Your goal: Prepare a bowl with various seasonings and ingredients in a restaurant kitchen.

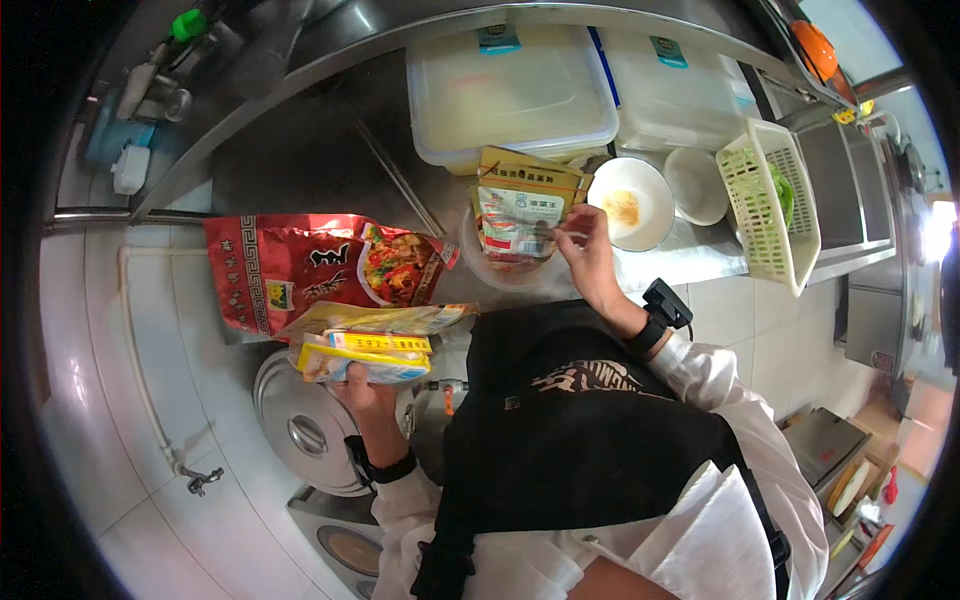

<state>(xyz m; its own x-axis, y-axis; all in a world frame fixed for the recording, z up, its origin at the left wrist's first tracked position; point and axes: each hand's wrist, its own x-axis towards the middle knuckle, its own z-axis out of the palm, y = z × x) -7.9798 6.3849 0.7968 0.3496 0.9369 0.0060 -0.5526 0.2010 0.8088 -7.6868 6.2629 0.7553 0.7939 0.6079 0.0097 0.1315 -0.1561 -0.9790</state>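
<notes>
My left hand (367, 394) grips several yellow seasoning packets (367, 356), held over the counter's near edge beside a large red food pouch (322, 270). At the middle, my right hand (589, 251) has thumb and fingertips at the lower right edge of a gold and green seasoning pouch (525, 214). That pouch stands over a round clear container (480, 262), its lower end within the rim. Just right of it sits a white bowl (639, 176) with a yellowish powder inside. Whether my right fingers grip the pouch or only touch it is hard to tell.
Two lidded plastic tubs (517, 97) (675, 97) stand at the back. An empty-looking pale bowl (696, 184) and a cream basket (802, 255) with green leaves are at the right. Below left is a lidded metal pot (300, 431). A metal shelf edge (375, 37) crosses above.
</notes>
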